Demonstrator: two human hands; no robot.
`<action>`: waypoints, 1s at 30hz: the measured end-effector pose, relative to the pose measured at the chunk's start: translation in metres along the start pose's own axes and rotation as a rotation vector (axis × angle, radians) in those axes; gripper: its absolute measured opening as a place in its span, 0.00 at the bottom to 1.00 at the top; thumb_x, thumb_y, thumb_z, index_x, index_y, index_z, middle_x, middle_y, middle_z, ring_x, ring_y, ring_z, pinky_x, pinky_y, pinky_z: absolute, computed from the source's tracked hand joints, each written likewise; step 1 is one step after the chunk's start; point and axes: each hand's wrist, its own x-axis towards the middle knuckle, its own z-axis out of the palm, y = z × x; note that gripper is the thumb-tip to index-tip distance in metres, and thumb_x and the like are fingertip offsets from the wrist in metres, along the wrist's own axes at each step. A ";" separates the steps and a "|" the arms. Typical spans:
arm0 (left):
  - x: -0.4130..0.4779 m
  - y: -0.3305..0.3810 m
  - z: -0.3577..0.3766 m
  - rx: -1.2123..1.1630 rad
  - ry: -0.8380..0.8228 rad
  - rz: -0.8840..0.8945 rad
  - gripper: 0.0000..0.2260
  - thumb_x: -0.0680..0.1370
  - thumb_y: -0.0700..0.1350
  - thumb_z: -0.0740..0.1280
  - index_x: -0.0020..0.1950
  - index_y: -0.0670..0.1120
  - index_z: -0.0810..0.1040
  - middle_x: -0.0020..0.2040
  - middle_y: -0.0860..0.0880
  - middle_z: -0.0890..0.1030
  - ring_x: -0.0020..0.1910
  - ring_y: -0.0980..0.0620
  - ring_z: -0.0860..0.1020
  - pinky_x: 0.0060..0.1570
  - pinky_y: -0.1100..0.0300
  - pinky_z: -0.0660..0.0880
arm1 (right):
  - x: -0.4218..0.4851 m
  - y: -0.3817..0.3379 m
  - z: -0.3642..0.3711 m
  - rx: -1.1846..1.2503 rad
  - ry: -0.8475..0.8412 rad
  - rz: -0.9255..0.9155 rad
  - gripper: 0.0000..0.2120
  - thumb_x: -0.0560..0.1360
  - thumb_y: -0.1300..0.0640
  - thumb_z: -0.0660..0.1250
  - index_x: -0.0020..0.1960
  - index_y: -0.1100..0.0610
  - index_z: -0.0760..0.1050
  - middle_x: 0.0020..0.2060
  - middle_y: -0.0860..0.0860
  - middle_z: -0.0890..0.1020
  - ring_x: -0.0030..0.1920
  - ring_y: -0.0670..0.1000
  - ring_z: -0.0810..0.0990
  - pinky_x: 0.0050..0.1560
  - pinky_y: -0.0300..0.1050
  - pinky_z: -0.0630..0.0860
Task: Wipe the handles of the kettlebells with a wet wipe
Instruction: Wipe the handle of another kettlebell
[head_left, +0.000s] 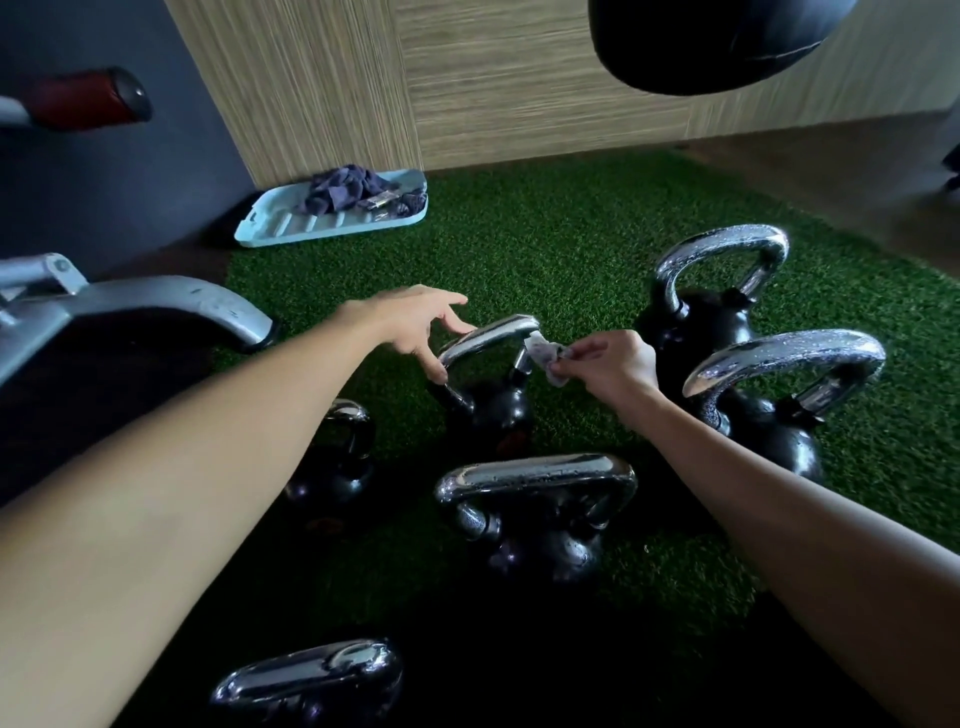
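Several black kettlebells with chrome handles stand on green turf. At the centre, my left hand (421, 327) pinches the left side of one kettlebell's handle (488, 335) between thumb and fingers. My right hand (613, 364) holds a crumpled grey wet wipe (545, 358) against the right end of that same handle. Other kettlebells stand at the right (779, 364), back right (722, 260), front centre (535, 483), front bottom (311, 675), and one (343, 441) partly hidden under my left forearm. Their handles look wet and beaded.
A pale blue tray (291, 228) with dark cloths lies by the wall at the back left. A grey metal machine foot (171, 301) rests at the left edge of the turf. A black punching bag (701, 47) hangs at the top right.
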 end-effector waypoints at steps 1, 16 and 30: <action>0.001 0.000 -0.004 0.070 0.010 0.006 0.48 0.57 0.62 0.82 0.76 0.60 0.71 0.81 0.56 0.60 0.64 0.46 0.75 0.57 0.48 0.73 | 0.000 -0.001 -0.002 -0.001 0.002 0.004 0.11 0.64 0.52 0.84 0.43 0.50 0.85 0.39 0.45 0.85 0.38 0.45 0.81 0.39 0.41 0.80; -0.087 0.041 0.022 -0.319 0.240 0.018 0.28 0.72 0.60 0.75 0.72 0.65 0.74 0.58 0.58 0.83 0.41 0.59 0.77 0.34 0.63 0.68 | -0.039 -0.024 -0.038 -0.053 -0.121 -0.132 0.11 0.65 0.54 0.83 0.44 0.51 0.84 0.38 0.46 0.84 0.37 0.44 0.80 0.38 0.40 0.78; -0.141 0.072 0.077 -0.467 0.198 0.102 0.18 0.69 0.54 0.80 0.58 0.61 0.85 0.48 0.62 0.83 0.40 0.69 0.74 0.35 0.78 0.66 | -0.147 -0.066 -0.059 -0.593 -0.358 -0.581 0.17 0.69 0.54 0.80 0.57 0.46 0.84 0.37 0.43 0.85 0.34 0.36 0.79 0.34 0.26 0.71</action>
